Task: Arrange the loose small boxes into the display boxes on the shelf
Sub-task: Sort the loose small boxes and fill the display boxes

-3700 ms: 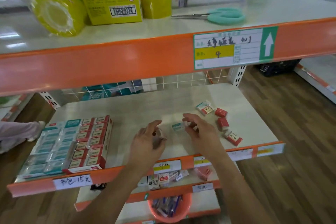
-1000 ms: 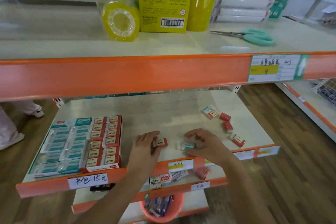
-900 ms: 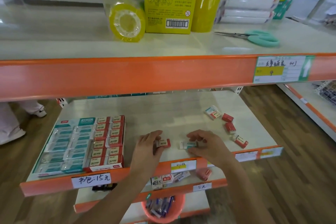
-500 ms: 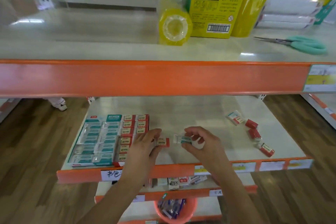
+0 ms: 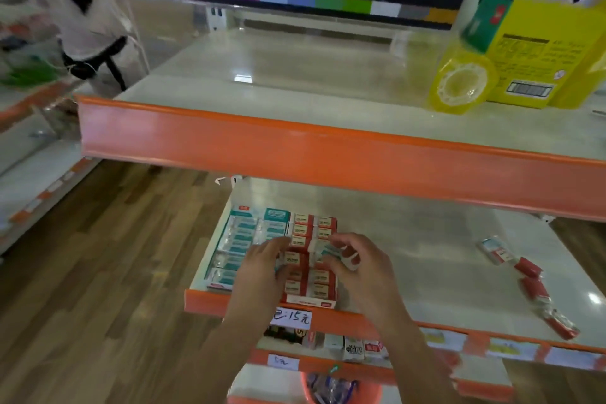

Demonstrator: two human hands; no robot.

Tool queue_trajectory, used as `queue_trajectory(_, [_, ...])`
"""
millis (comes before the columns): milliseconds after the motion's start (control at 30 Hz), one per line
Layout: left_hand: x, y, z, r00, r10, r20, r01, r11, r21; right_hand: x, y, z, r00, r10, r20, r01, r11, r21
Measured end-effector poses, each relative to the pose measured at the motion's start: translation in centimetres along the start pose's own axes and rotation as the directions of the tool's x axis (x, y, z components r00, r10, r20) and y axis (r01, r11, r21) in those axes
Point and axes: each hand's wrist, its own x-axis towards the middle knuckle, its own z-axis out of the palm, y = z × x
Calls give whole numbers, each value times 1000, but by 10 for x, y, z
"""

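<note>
Two display boxes sit side by side at the left end of the middle shelf (image 5: 426,259): a teal display box (image 5: 241,239) and a red display box (image 5: 319,284), both packed with rows of small boxes. My left hand (image 5: 259,272) pinches a red small box (image 5: 292,258) over the red display box. Beside it, my right hand (image 5: 360,269) pinches a teal-and-white small box (image 5: 328,251) above the same rows. Loose boxes lie at the shelf's right end: one teal-and-white box (image 5: 495,249) and three red boxes (image 5: 528,267).
The orange front lip of the upper shelf (image 5: 328,154) overhangs the work area; a yellow tape roll (image 5: 459,85) and a yellow carton (image 5: 541,52) stand on it. A person (image 5: 82,10) stands at the far left. Below are small items (image 5: 354,344) and an orange bucket (image 5: 341,387).
Both hands have carried their small boxes left from the shelf's front middle to above the red display box. The view has swung left, so the loose boxes now lie far right.
</note>
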Motion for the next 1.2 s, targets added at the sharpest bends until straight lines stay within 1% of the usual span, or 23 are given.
queue_trajectory(100, [6, 5, 4, 997, 74, 0, -74, 996, 42, 4, -5, 4, 1000, 13, -25, -13, 1000, 14])
queue_trajectory(267, [9, 2, 8, 994, 111, -23, -109, 991, 77, 7, -12, 7, 1000, 21, -14, -21, 1000, 7])
queue_trajectory(433, [3, -8, -4, 996, 63, -57, -64, 998, -15, 12, -25, 16, 1000, -7, 20, 7, 1000, 7])
queue_trajectory(533, [2, -23, -20, 996, 28, -86, -23, 998, 60, 13, -35, 30, 998, -41, 54, 43, 998, -34])
queue_trajectory(633, [6, -39, -38, 994, -47, -103, 59, 991, 121, 13, -46, 49, 990, -87, 111, 95, 993, -68])
queue_trajectory(700, [7, -48, -46, 990, -93, -103, 107, 984, 141, 13, -53, 60, 982, -108, 154, 127, 985, -117])
queue_trajectory(800, [7, -55, -50, 988, -122, -97, 136, 980, 147, 11, -61, 73, 972, -142, 189, 178, 966, -190])
queue_trajectory(900, [6, -56, -51, 989, -129, -79, 138, 982, 126, 9, -65, 76, 974, -160, 162, 187, 968, -166])
queue_trajectory(933, [6, -57, -52, 990, -120, -72, 128, 984, 125, 9, -66, 75, 971, -167, 173, 195, 968, -158])
queue_trajectory(1067, [4, -60, -52, 993, -92, -70, 101, 986, 136, 6, -67, 72, 936, -171, 307, 232, 956, -177])
queue_trajectory(1200, [0, -60, -50, 995, -72, -72, 82, 985, 149, 2, -64, 72, 930, -176, 323, 243, 953, -179])
